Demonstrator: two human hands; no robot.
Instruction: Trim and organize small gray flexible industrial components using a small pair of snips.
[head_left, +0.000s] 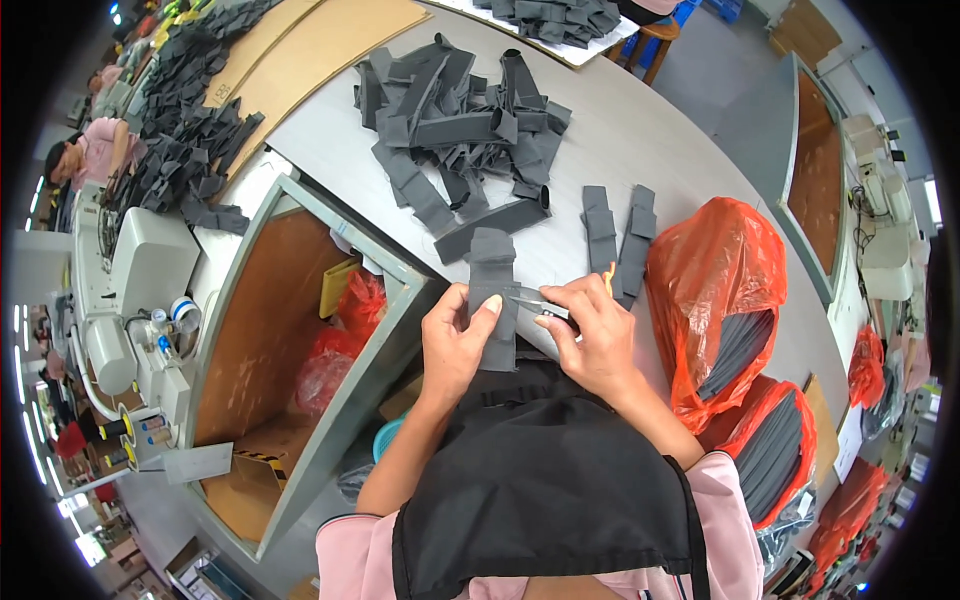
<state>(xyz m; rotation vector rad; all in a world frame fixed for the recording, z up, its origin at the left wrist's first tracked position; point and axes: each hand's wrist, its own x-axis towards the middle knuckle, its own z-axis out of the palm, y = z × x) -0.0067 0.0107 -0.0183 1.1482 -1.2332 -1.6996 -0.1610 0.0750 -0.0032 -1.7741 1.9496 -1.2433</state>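
My left hand (pixel 455 345) pinches a dark grey folded fabric strip (pixel 492 262) at its side, thumb on top, just above my black apron. My right hand (pixel 600 340) is closed around small thread snips (pixel 532 303), with their silver tips touching or right beside the strip's right edge. A thin yellow-orange piece (pixel 609 275) sticks up by my right fingers; whether it belongs to the snips I cannot tell. Two similar grey strips (pixel 600 230) lie side by side to the right. Farther off rests a loose heap of grey fabric strips (pixel 455 130).
Red plastic bags (pixel 705 270) filled with grey strips stand at the right of the white table (pixel 690 160). On the left are an open wooden-lined bin (pixel 265 330) and a sewing machine (pixel 150 260). More grey pieces (pixel 190 130) are piled at the far left, near another person (pixel 100 150).
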